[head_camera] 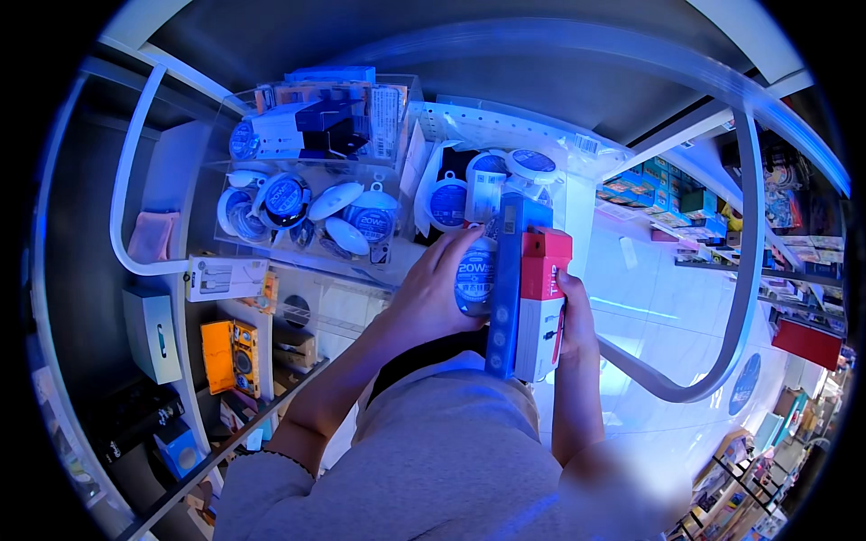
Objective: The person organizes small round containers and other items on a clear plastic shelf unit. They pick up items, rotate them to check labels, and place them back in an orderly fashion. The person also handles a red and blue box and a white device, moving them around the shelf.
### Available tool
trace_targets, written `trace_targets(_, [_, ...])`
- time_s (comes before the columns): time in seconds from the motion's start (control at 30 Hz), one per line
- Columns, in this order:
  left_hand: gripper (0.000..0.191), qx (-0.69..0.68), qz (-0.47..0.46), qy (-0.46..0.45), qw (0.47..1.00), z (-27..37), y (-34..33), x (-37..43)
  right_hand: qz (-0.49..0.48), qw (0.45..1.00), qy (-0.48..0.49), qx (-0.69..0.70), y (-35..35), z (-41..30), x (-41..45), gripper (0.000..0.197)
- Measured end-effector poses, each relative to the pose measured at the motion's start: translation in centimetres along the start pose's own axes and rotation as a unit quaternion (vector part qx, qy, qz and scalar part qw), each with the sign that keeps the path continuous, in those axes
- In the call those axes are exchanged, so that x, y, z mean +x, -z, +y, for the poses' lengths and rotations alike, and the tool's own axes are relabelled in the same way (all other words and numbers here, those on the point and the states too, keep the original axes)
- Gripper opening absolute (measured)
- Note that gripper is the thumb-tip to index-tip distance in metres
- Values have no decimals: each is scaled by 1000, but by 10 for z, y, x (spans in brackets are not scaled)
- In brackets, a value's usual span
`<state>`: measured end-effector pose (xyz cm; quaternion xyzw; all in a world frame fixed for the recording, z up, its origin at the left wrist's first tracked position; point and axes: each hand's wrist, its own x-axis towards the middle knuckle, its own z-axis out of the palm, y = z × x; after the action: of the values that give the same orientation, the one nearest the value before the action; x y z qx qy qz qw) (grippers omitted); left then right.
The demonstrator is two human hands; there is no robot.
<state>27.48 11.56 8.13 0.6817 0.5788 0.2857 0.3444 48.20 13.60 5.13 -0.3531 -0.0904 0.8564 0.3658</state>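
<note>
My left hand (pixel 436 291) is closed around a round, clear-fronted cable case (pixel 475 277) with a blue printed face. The case is pressed up beside a long blue box (pixel 506 291), which stands upright. On the other side, my right hand (pixel 575 314) grips a red-and-white cable box (pixel 541 338), its thumb on the edge. That carton lies flat against the blue box, so the pieces form one bundle in front of my body. The fingers of my right hand are mostly hidden behind the boxes.
Beyond my hands, a clear plastic bin (pixel 311 253) contains several round cable cases. More round cases (pixel 448 203) lie in a white perforated tray (pixel 500 125). A curved white rail (pixel 741 270) stands at right. Shelves at left carry an orange box (pixel 230 358) and a pale box (pixel 152 335).
</note>
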Motion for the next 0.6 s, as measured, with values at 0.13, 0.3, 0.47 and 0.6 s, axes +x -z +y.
trace_targets(0.13, [96,-2,22,-5,1000,4,2,-4,-38,999,28,5,1,2,-2,49])
trace_targets(0.3, [89,-4,24,-43,999,7,12,-7,-67,995,75,-19,-2,10,-6,60])
trace_targets(0.47, [75,-40,46,-112,992,5,21,-12,-90,987,113,-64,4,17,-8,66])
trace_targets(0.6, [64,-52,77,-158,983,1,21,-12,-62,989,114,-74,-10,20,-9,66])
